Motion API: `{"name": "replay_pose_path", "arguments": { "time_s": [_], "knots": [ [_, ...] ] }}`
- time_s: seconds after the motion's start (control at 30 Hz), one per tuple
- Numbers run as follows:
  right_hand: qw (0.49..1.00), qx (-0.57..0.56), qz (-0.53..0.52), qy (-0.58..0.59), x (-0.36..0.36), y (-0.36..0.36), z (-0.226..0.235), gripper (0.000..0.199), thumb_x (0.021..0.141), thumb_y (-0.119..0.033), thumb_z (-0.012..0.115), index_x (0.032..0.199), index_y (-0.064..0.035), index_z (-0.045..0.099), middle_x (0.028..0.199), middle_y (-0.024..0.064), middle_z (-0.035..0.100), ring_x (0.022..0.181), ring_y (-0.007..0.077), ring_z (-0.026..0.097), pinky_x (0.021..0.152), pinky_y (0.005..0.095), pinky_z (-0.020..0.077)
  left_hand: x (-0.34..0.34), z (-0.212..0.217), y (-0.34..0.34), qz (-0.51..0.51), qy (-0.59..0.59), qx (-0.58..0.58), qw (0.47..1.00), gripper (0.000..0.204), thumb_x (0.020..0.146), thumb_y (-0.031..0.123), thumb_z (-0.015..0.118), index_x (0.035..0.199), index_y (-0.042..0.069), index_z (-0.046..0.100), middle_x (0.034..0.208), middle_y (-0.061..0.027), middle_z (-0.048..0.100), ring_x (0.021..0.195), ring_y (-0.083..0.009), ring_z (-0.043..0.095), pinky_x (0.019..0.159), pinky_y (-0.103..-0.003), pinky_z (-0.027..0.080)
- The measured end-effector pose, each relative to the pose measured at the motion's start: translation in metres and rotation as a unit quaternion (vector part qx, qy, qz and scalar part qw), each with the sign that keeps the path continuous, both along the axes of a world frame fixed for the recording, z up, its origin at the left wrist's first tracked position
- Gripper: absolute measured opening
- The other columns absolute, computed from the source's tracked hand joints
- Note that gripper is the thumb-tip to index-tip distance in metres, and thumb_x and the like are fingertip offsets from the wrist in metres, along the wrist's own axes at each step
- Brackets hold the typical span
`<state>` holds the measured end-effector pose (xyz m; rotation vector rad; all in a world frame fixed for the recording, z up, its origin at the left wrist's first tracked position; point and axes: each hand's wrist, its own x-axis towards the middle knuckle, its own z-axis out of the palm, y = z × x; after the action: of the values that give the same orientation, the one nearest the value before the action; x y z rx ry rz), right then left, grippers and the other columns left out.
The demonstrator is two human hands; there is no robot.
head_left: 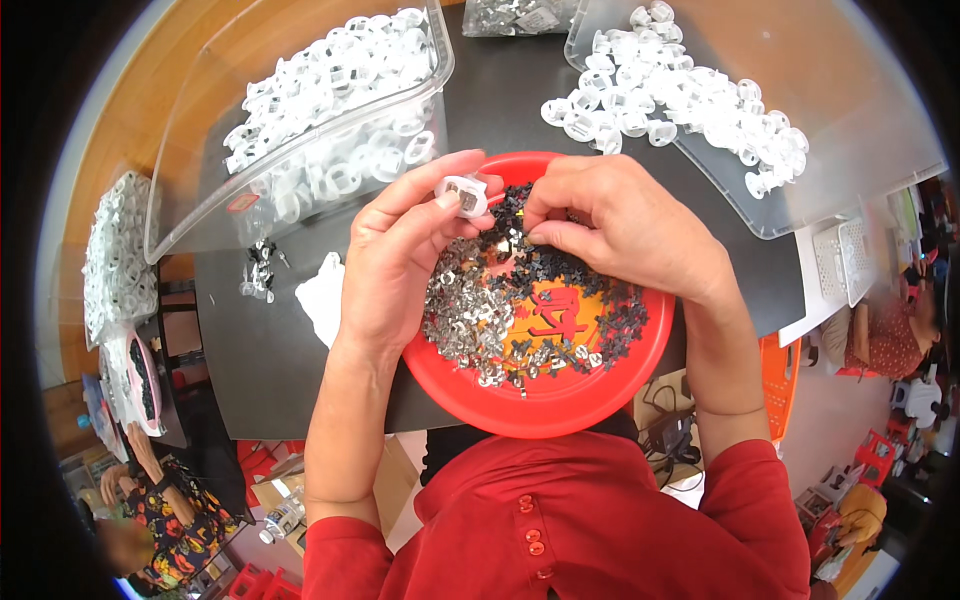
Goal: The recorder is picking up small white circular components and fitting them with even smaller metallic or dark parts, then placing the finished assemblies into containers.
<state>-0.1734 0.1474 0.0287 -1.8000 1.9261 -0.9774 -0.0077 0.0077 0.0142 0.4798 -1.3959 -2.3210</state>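
Red bowl [560, 410] of metal clips [465, 315] sits between clear bins; left hand [395, 260] grips a white plastic piece [462, 192], right hand [620, 225] pinches clips.

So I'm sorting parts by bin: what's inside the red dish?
The red dish holds silvery metal clips on its left and small black pieces on its right. Both hands cover its far part, so what lies there is hidden.

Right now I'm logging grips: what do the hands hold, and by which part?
The left hand pinches a small white plastic piece by its sides. The right hand picks among parts in the red dish; its hold cannot be told.
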Motion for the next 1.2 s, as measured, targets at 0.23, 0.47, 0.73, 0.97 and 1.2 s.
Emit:
{"name": "replay_pose_path", "arguments": {
  "time_s": [0.23,0.47,0.73,0.97,1.2],
  "knots": [
    [0.998,0.032,0.039,0.048,0.006,0.000,-0.004,0.009,0.079,-0.010,0.061,0.080,-0.0019,0.064,0.082,0.0137,0.062,0.081,0.0337,0.061,0.074,0.0432,0.0483,0.000,0.000,0.002,-0.006,-0.008,-0.037,0.999,0.033,0.091,0.009,0.053,0.121,-0.004,0.059,0.108,-0.0145,0.066,0.086,-0.0119,0.062,0.082,-0.025,0.049],
    [0.989,0.023,0.066,0.128,0.016,-0.001,-0.008,0.011,0.081,-0.013,0.060,0.080,-0.0034,0.066,0.081,0.0118,0.063,0.081,0.0290,0.062,0.073,0.0400,0.0468,-0.001,-0.002,0.001,-0.004,-0.014,-0.033,0.999,0.032,0.091,0.011,0.055,0.119,-0.003,0.060,0.107,-0.0140,0.067,0.086,-0.0117,0.061,0.081,-0.025,0.049],
    [0.992,0.004,0.060,0.115,0.014,0.000,-0.007,0.012,0.080,-0.012,0.061,0.078,-0.0019,0.066,0.081,0.0138,0.064,0.081,0.0303,0.063,0.074,0.0407,0.0471,-0.002,-0.004,0.000,0.003,-0.024,-0.038,0.999,0.031,0.092,0.015,0.057,0.117,-0.003,0.061,0.105,-0.0133,0.068,0.087,-0.0113,0.061,0.081,-0.025,0.048],
    [0.986,0.095,0.130,0.053,0.008,0.007,0.003,0.011,0.074,-0.009,0.066,0.071,0.0019,0.064,0.071,0.0187,0.062,0.075,0.0355,0.062,0.069,0.0427,0.0487,-0.002,-0.003,0.000,0.003,-0.023,-0.042,0.999,0.031,0.092,0.016,0.057,0.116,-0.003,0.062,0.105,-0.0136,0.068,0.086,-0.0112,0.061,0.080,-0.024,0.048],
    [0.969,0.166,0.136,0.124,0.015,0.007,0.002,0.012,0.075,-0.011,0.066,0.077,0.0000,0.061,0.077,0.0116,0.060,0.080,0.0312,0.061,0.073,0.0411,0.0482,-0.001,-0.003,0.001,0.004,-0.025,-0.052,0.998,0.031,0.092,0.018,0.058,0.116,-0.002,0.062,0.104,-0.0129,0.068,0.085,-0.0115,0.062,0.079,-0.024,0.048]
  ]
}}
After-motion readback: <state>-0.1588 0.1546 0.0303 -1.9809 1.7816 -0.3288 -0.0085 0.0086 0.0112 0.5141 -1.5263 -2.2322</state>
